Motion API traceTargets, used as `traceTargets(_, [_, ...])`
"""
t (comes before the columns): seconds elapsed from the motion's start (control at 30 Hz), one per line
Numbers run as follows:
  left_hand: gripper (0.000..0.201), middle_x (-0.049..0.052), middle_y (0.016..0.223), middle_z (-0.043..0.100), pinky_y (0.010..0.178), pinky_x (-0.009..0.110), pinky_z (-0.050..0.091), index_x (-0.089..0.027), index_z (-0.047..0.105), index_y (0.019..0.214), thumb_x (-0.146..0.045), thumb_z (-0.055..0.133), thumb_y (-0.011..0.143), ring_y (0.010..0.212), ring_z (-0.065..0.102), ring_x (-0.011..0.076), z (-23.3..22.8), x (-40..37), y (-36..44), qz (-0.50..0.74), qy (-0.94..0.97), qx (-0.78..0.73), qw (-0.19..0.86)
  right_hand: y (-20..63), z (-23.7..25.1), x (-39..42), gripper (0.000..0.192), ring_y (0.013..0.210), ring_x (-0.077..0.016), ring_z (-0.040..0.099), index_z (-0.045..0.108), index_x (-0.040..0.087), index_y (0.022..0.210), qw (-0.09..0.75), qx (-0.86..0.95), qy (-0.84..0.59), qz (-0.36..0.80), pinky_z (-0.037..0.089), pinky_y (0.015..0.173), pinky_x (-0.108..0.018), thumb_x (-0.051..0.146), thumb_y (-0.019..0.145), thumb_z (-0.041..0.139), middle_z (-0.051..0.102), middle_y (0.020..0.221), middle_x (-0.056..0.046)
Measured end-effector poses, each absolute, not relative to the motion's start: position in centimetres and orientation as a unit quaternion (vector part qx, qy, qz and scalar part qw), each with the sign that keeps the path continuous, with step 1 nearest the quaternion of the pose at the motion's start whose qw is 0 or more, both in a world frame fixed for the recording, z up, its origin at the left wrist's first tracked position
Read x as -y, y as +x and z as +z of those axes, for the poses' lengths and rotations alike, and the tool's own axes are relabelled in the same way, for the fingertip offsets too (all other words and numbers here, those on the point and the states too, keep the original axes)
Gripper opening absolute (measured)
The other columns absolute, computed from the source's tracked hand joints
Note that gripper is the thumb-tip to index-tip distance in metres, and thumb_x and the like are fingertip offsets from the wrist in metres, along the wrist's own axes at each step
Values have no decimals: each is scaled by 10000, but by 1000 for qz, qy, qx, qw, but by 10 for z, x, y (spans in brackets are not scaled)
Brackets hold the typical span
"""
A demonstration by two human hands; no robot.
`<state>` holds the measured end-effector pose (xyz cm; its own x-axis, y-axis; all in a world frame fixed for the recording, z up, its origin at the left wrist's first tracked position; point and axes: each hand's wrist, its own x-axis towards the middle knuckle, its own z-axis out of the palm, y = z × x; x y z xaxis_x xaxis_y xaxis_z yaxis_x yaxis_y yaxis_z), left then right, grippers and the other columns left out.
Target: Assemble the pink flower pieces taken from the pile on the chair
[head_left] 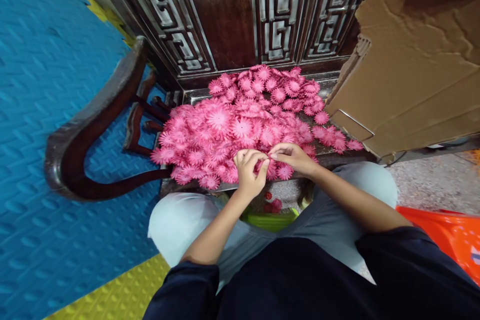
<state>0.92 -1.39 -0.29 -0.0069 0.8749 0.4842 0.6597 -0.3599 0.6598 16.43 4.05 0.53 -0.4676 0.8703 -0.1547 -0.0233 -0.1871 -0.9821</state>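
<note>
Floor mats [41, 85] first: blue foam filling everything left of the wooden chair [93, 125], with two yellow pieces visible, one at the far corner behind the chair's armrest and one at the near corner below it. Behind the chair, one dark carved wooden panel [240, 10], fretwork strips running up it. Right of the chair, one large torn sheet of cardboard [412, 70], leaning over the seat's right end. Below the cardboard and further right of the chair, one orange plastic item [450, 240], only partly in view. On the chair's seat itself, one broad heap of pink flowers [240, 120], too many to count, spread from the back of the seat to its front edge and spilling toward the curved armrest on the left. In front of the chair, two knees in pale trousers [180, 220], dark sleeves nearer the camera. Between the knees, just under the chair's front edge, one green container [270, 220] with a few red and pink pieces in it, number unclear. At the chair's front edge, on the near side of the heap: left hand [249, 172] curled, fingers pinched on one pink flower; right hand [294, 157] palm down, fingertips meeting the left hand's and pinching the same bloom. Flower mostly hidden between the two sets of fingertips, touching the heap beneath.
</note>
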Motion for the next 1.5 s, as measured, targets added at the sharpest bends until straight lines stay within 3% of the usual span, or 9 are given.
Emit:
traceTargets(0.4, [94,-13,766,607,764,310,384,-244,661,827,-317,655,768,795,523,156,-2,9,7,435,680,-556,195,168,7,-44,189,630,-106,563,655,155,684,318,551,-397,662,432,661,-257,311,613,734,644,657,11])
traceTargets(0.63, [115,-2,738,607,750,320,398,-243,687,775,-340,628,789,782,527,156,-6,10,8,463,675,-556,147,169,7,-44,141,684,-114,566,647,170,722,307,569,-384,659,430,705,-265,297,670,682,636,701,10])
traceTargets(0.93, [113,5,782,614,766,311,430,-223,684,836,-281,591,813,795,545,146,-5,9,7,490,652,-539,212,170,5,-46,173,673,-113,540,644,168,722,326,567,-384,651,418,696,-259,330,672,679,621,682,10])
traceTargets(1.5, [49,2,700,592,803,358,379,-222,620,675,-204,628,720,820,504,189,0,14,11,486,608,-620,92,162,7,-32,105,646,-139,566,644,179,721,412,652,-384,508,461,664,-296,283,713,647,650,683,-25])
